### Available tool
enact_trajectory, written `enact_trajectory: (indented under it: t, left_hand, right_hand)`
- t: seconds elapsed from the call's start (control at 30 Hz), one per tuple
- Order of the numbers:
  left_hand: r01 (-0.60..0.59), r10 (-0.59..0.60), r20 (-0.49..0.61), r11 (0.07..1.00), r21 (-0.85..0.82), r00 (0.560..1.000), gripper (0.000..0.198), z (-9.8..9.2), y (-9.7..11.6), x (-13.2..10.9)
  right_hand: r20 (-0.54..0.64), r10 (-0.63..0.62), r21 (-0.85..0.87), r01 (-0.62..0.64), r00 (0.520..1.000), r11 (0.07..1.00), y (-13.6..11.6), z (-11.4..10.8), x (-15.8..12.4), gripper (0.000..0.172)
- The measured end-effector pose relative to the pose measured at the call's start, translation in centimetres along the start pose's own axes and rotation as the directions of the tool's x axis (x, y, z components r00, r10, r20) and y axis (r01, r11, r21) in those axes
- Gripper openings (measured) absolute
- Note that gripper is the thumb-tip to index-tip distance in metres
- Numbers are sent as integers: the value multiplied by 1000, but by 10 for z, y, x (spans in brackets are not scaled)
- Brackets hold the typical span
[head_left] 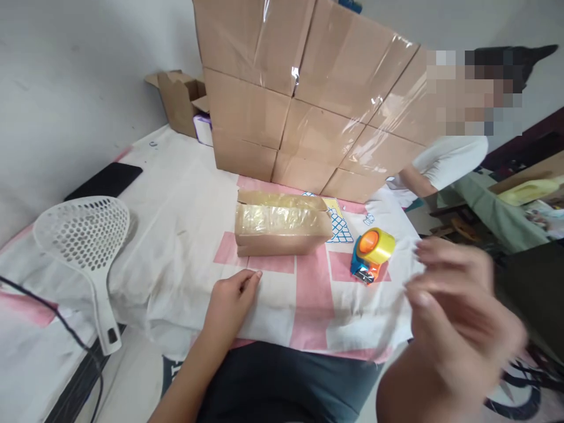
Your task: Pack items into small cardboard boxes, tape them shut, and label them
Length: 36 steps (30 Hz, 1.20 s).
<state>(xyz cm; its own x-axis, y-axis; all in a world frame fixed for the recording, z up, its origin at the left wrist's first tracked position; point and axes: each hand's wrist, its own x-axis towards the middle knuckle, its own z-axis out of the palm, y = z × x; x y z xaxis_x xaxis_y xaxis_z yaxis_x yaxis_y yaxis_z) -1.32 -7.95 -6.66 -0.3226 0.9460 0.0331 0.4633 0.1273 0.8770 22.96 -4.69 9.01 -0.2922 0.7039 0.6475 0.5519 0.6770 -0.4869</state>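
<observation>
1. Head view: my left grip (231, 296) rests loosely curled and empty on the table (185, 194), lower centre, just below the taped box (279, 230).
2. My right grip (458, 317), lower right, is blurred, its fingers apart and holding nothing.
3. The tape dispenser (372, 254) lies between the box and my right grip.
4. Stacked cartons (308, 100) fill the upper centre.
</observation>
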Motion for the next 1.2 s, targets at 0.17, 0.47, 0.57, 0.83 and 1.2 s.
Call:
enact_trajectory:
  t: [0.17,0.47,0.57,0.83,1.2]
  left_hand:
    - [-370,356,-179,927,-54,917,40,10,40,7]
    - [-502,419,370,850,161,829,78,66,96,57]
    - [-469,361,390,853,228,847,77,76,91,53]
    - [-335,305,259,939,79,916,59,75,95,56]
    - [-248,244,103,969,20,964,46,68,78,68]
  right_hand:
    - [321,-21,188,-42,947,981,62,28,86,11]
    - [608,-102,46,93,787,995,141,103,141,14]
    - [641,-61,62,28,765,998,148,105,136,16]
    - [358,259,-294,-155,897,943,148,98,138,105]
    - [281,546,-573,-319,790,755,298,-23,117,27]
